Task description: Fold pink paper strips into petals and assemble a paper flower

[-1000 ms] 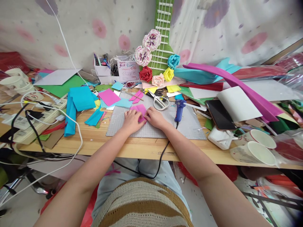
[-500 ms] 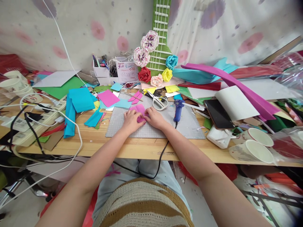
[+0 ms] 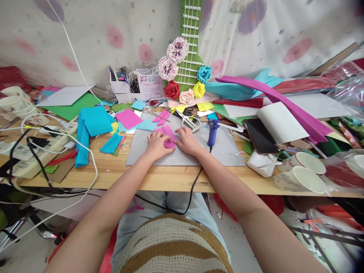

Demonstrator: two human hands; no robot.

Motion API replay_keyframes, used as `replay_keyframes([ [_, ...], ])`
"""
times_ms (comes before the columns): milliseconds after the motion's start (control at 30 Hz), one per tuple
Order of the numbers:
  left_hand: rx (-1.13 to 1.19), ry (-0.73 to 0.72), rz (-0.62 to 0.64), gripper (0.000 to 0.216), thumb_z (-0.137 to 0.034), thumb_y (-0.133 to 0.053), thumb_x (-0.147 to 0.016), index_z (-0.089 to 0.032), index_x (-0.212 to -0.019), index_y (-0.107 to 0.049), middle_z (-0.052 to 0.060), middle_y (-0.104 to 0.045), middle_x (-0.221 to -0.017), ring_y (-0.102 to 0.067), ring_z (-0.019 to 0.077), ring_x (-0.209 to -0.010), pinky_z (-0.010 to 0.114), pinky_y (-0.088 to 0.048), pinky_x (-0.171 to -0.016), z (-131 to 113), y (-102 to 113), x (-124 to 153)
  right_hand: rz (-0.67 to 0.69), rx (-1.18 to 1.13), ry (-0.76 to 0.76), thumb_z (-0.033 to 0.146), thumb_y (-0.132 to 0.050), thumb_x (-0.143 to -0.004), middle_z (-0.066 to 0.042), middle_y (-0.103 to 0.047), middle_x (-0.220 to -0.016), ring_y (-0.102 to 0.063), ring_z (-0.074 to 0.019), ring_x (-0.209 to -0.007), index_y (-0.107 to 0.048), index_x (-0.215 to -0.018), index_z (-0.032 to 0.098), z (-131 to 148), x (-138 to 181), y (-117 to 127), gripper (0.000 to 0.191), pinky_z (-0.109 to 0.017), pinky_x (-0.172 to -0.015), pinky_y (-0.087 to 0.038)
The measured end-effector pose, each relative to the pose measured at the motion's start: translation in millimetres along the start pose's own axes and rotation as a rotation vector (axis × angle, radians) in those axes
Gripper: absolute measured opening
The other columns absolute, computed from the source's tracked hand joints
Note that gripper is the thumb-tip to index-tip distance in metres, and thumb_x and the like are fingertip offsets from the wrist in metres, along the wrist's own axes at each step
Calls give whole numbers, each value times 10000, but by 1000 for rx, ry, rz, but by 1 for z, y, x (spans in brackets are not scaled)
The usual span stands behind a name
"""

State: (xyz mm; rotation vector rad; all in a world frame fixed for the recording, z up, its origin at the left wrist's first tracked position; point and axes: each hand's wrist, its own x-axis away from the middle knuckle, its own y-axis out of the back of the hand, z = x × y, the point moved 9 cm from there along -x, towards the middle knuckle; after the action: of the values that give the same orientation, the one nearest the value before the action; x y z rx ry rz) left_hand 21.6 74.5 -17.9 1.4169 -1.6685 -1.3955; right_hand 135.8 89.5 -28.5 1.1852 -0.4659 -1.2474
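Observation:
A folded piece of magenta paper (image 3: 170, 137) lies on the grey cutting mat (image 3: 227, 151) between my two hands. My left hand (image 3: 158, 145) is on its left side, thumb and fingers pressing on the paper. At the right edge, my right hand (image 3: 187, 141) rests with its fingers apart; whether the fingertips touch the paper is hard to make out. Just beyond are scissors with pale handles (image 3: 191, 122) and a folded magenta paper piece (image 3: 161, 117). To the right stands a blue glue gun (image 3: 212, 132), its black cord running down over the table edge.
Blue crepe paper (image 3: 96, 121) and a power strip (image 3: 45, 151) with tangled cables lie on the left. A phone (image 3: 260, 136), a white box (image 3: 261, 163) and paper cups (image 3: 308, 180) are on the right. Behind stands a green guitar shape (image 3: 190, 57) with paper flowers.
My hands have moved slightly apart. The right fingers have drawn back from the middle, and more of the magenta paper shows flat between them. The view has shifted slightly.

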Motion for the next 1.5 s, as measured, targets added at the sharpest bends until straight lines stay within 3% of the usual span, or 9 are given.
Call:
replay_keyframes([
  [433,5,-5,32,374,-527,-677,-632,-277,-904,-610,50,-509,-1003,-431,256,-1036,414,-264,-925,4,-4,0,-92,-114,-128,100,-438,-762,-109,-534,-985,-477,-226,-971,-517,-962,157,-16,-8,2,223,-371,-885,-396],
  [600,52,-1,-70,345,-521,-591,-726,-263,-954,-590,44,-559,-1018,-465,231,-1024,388,-275,-927,6,7,2,-101,-256,-94,129,-452,-753,-72,-528,-947,-517,-166,-811,-497,-962,175,-10,-2,10,218,-329,-802,-432],
  [733,95,151,-172,211,-356,-503,-816,-217,-970,-544,24,-621,-886,-541,187,-901,344,-334,-867,28,29,4,-72,-294,-17,169,-513,-732,-47,-523,-913,-507,-152,-796,-508,-892,184,-3,0,11,161,-315,-790,-427],
  [833,102,245,-53,233,-294,-526,-776,-212,-993,-523,-5,-624,-742,-573,176,-764,309,-388,-757,44,28,5,-51,-331,-13,182,-518,-740,-36,-518,-884,-505,-141,-777,-527,-848,180,-3,1,9,108,-296,-764,-426],
  [900,103,273,31,285,-280,-547,-746,-207,-1019,-512,-4,-628,-751,-577,176,-734,295,-404,-702,50,25,6,-51,-343,-15,170,-519,-732,-33,-512,-872,-504,-137,-771,-543,-839,175,-4,1,9,110,-289,-756,-423],
  [1100,123,265,8,279,-210,-559,-716,-152,-986,-519,72,-604,-978,-573,168,-877,270,-435,-752,55,28,-21,-6,-358,19,56,-468,-646,-29,-511,-866,-498,-142,-827,-589,-728,177,3,3,7,190,-269,-767,-408],
  [1300,68,188,187,356,-205,-607,-678,-155,-1021,-525,93,-596,-1087,-571,181,-967,260,-437,-801,32,13,-66,-37,-362,-89,-4,-388,-595,-24,-497,-802,-480,-141,-782,-575,-699,173,-7,2,9,277,-262,-735,-404],
  [1500,-150,300,431,492,-140,-684,-549,-139,-1025,-560,136,-623,-1064,-597,253,-962,295,-456,-760,24,-5,-81,-50,-386,-108,-6,-373,-589,-18,-480,-790,-479,-135,-759,-555,-716,175,-11,3,12,287,-266,-739,-406],
])
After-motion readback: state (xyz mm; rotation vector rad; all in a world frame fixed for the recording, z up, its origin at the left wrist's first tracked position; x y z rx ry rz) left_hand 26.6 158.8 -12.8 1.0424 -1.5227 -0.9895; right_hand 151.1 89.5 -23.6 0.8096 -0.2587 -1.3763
